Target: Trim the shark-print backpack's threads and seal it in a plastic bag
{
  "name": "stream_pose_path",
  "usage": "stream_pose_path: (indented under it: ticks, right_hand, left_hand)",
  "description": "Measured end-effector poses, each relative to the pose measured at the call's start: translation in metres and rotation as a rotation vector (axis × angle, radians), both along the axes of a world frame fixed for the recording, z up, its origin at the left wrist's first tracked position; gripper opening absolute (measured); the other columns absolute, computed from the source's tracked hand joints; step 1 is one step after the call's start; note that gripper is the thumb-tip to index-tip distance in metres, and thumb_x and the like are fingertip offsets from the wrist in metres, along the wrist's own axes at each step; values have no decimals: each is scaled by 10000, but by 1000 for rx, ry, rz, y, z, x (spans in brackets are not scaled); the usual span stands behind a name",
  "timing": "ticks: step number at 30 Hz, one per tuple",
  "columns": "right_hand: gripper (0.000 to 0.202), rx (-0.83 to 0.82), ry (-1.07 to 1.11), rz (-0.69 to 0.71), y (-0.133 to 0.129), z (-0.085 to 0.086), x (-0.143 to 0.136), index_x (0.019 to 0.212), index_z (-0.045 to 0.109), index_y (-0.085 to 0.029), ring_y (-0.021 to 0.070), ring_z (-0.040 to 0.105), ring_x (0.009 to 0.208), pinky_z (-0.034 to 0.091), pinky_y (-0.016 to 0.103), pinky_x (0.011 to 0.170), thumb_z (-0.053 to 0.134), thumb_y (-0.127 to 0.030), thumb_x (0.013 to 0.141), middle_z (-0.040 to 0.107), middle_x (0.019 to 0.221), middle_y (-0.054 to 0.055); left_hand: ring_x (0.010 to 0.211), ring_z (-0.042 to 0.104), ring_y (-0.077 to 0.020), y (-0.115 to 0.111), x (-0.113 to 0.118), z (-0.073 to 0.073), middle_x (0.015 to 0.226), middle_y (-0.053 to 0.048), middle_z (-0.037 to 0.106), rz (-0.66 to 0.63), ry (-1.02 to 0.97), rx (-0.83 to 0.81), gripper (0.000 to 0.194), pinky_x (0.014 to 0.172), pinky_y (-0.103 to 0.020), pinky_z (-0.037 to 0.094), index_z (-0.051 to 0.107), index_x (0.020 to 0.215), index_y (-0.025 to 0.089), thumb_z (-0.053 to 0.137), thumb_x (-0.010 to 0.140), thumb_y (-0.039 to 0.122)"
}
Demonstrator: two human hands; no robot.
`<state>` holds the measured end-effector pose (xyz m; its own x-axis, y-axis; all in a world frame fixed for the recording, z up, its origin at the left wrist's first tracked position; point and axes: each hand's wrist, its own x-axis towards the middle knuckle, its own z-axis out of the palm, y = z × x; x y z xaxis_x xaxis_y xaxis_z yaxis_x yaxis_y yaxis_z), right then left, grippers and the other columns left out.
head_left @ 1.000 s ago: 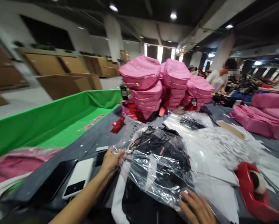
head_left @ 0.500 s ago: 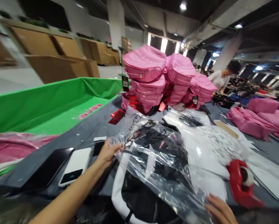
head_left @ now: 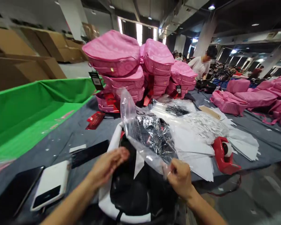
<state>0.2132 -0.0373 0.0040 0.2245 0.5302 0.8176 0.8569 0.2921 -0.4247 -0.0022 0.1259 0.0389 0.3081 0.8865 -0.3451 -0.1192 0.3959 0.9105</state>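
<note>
A black backpack with white edging (head_left: 128,178) lies at the table's near edge, its far part covered by a clear plastic bag (head_left: 152,137). My right hand (head_left: 180,178) is closed on the near rim of the plastic bag, at the right side of the backpack. Over the backpack's left side is my left hand (head_left: 109,167), slightly blurred, its fingers stretched out and nothing visible in them. The backpack's near end runs out of the picture at the bottom.
Pink backpacks (head_left: 114,53) stand stacked at the back. Left lie a white power bank (head_left: 52,184) and dark phone (head_left: 16,190); beyond is a green-lined bin (head_left: 18,97). Right are white papers (head_left: 192,137) and a red tape dispenser (head_left: 223,156). A person (head_left: 199,64) works behind.
My left hand has let go of the plastic bag and moved over the backpack. My right hand has taken hold of the bag's rim. The bag covers less of the backpack; the view turned right.
</note>
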Motion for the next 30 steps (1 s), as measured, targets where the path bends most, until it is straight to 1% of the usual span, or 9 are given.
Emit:
stream_pose_path:
  ticks: [3, 6, 10, 15, 18, 21, 24, 27, 30]
  right_hand:
    - [396, -62, 152, 103, 45, 20, -12, 594, 344, -194, 69, 309, 457, 218, 229, 476, 574, -251, 912, 343, 506, -72]
    - [229, -281, 46, 314, 75, 30, -36, 665, 452, -187, 91, 394, 541, 244, 230, 526, 626, -175, 815, 464, 602, -50]
    - [114, -462, -12, 705, 85, 29, -54, 850, 576, -179, 117, 505, 713, 342, 215, 627, 615, -86, 796, 594, 817, -4]
    - [111, -634, 306, 867, 96, 29, -39, 737, 615, -170, 108, 494, 656, 354, 228, 632, 667, -228, 816, 569, 683, -28]
    - [371, -800, 601, 1002, 112, 37, -28, 792, 592, -174, 137, 572, 710, 441, 263, 690, 715, -524, 776, 619, 770, 2]
    - [630, -762, 935, 956, 123, 49, -23, 841, 485, -201, 159, 621, 715, 512, 333, 728, 708, -760, 653, 633, 852, 17]
    - [606, -741, 765, 939, 118, 52, -35, 879, 516, -198, 152, 607, 709, 479, 281, 649, 722, -730, 673, 608, 837, 7]
    - [422, -760, 344, 979, 103, 37, -58, 830, 598, -179, 133, 536, 708, 391, 245, 627, 758, -559, 736, 582, 768, -8]
    - [446, -754, 399, 991, 98, 20, -67, 687, 577, -158, 110, 456, 640, 342, 248, 619, 727, -573, 757, 517, 650, -26]
  left_hand:
    - [960, 700, -276, -63, -1, -23, 1061, -156, 731, -330, 40, 68, 500, 860, -362, 575, 716, 1005, 131, 860, 654, 457]
    - [1100, 652, -294, -86, 11, -20, 1159, -117, 707, -227, 63, 313, 543, 982, -385, 514, 701, 1045, 182, 809, 680, 569]
    - [959, 683, -273, -78, 20, -9, 1007, -72, 739, 154, 133, 475, 541, 870, -345, 537, 677, 1032, 189, 725, 717, 626]
    - [950, 692, -285, -68, 5, -18, 885, -64, 755, 55, 359, 687, 375, 899, -338, 513, 774, 880, 223, 597, 816, 547]
    - [814, 700, -277, -62, -14, -30, 801, -81, 756, 101, 540, 780, 325, 803, -332, 507, 797, 807, 242, 598, 778, 498]
    - [603, 651, -237, -56, -34, -36, 640, -90, 712, 150, 524, 631, 409, 660, -313, 495, 753, 651, 214, 622, 719, 595]
    - [466, 583, -191, -57, -42, -32, 509, -62, 638, 192, 359, 448, 565, 540, -280, 460, 684, 565, 186, 626, 680, 736]
    - [487, 572, -162, -64, -35, -24, 492, -46, 610, 204, 317, 536, 602, 544, -247, 448, 639, 500, 177, 633, 707, 742]
    - [513, 581, -159, -67, -28, -21, 510, -44, 623, 163, 337, 618, 595, 557, -240, 453, 652, 511, 180, 610, 742, 727]
